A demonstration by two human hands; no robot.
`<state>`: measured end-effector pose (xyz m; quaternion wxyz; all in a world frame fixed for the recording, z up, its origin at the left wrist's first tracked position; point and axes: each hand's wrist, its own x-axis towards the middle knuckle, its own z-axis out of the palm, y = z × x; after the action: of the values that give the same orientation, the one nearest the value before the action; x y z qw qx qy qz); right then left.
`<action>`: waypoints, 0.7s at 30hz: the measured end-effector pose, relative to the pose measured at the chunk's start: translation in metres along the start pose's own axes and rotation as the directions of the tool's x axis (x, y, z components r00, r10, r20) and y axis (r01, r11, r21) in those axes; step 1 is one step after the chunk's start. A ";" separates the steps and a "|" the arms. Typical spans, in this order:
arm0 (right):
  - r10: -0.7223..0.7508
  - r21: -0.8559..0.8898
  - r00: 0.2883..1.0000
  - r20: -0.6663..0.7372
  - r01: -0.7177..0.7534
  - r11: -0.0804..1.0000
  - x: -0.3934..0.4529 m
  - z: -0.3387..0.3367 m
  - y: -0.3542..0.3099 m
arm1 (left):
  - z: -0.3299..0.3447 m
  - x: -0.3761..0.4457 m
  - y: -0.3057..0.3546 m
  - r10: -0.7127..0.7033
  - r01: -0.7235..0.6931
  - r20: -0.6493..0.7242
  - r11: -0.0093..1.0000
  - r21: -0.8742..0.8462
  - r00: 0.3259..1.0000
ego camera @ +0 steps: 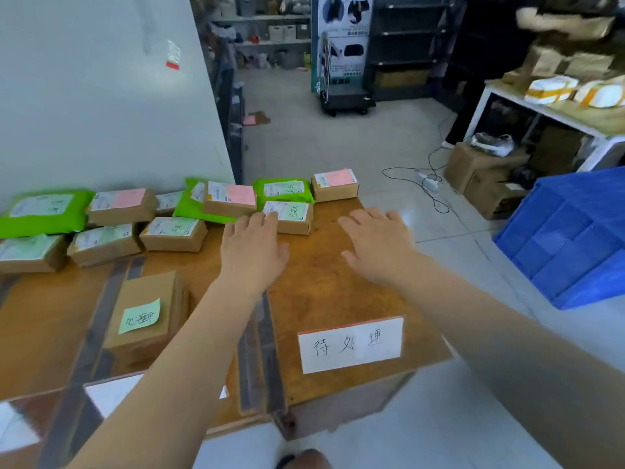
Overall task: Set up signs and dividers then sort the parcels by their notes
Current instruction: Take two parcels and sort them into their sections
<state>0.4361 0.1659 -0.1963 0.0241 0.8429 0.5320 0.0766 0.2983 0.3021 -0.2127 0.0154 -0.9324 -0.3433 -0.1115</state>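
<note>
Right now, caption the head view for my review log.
Both open hands, left and right, reach over the wooden table toward a small cardboard parcel.

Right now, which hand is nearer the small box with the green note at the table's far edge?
Left hand: fingertips at the box. Right hand hovers apart, to its right.

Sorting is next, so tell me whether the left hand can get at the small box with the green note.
Probably yes: the left hand is open, its fingertips already at the small box, with nothing between.

Parcels (173, 233) behind sign (351, 343)
</note>
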 end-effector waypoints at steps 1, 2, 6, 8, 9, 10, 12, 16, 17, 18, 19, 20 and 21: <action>0.003 0.001 1.000 0.007 -0.003 1.000 0.001 0.001 0.010 | 0.001 0.006 0.008 -0.005 0.005 0.004 1.000 -0.003 1.000; 0.003 -0.002 1.000 0.013 -0.003 1.000 0.003 0.002 0.021 | 0.003 0.013 0.017 -0.009 0.009 0.009 1.000 -0.005 1.000; -0.007 -0.007 1.000 0.030 0.007 1.000 0.020 0.013 0.060 | 0.024 0.044 0.043 -0.036 0.037 0.014 0.999 -0.022 0.999; -0.019 -0.006 0.998 0.052 0.019 1.000 0.035 0.021 0.079 | 0.041 0.062 0.054 -0.078 0.080 0.036 0.996 -0.047 0.996; -0.025 -0.007 0.998 0.062 0.025 1.000 0.043 0.026 0.088 | 0.050 0.071 0.058 -0.098 0.101 0.052 0.993 -0.056 0.994; -0.032 -0.008 0.997 0.072 0.033 0.999 0.052 0.032 0.097 | 0.060 0.081 0.063 -0.117 0.122 0.070 0.990 -0.065 0.991; -0.049 -0.005 0.994 0.098 0.050 0.999 0.072 0.042 0.113 | 0.078 0.100 0.070 -0.156 0.166 0.113 0.983 -0.082 0.981; -0.088 0.012 0.983 0.160 0.087 0.996 0.113 0.063 0.139 | 0.108 0.134 0.074 -0.218 0.234 0.187 0.970 -0.066 0.958; -0.090 0.028 0.981 0.173 0.087 0.996 0.123 0.069 0.144 | 0.114 0.140 0.073 -0.232 0.249 0.204 0.967 -0.062 0.951; -0.092 0.050 0.978 0.186 0.084 0.995 0.133 0.073 0.148 | 0.119 0.146 0.073 -0.245 0.265 0.221 0.962 -0.062 0.944; -0.098 0.075 0.976 0.197 0.085 0.994 0.143 0.079 0.151 | 0.124 0.151 0.072 -0.262 0.284 0.236 0.957 -0.064 0.936; -0.107 0.100 0.973 0.206 0.088 0.991 0.153 0.084 0.154 | 0.129 0.155 0.072 -0.280 0.304 0.247 0.950 -0.065 0.928; -0.116 0.124 0.970 0.215 0.091 0.988 0.163 0.089 0.157 | 0.133 0.160 0.071 -0.296 0.322 0.257 0.944 -0.065 0.920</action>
<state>0.6591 0.2484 -0.2486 0.0394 0.8172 0.5728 -0.0493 0.4886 0.3631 -0.3043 -0.0942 -0.8725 -0.4792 -0.0155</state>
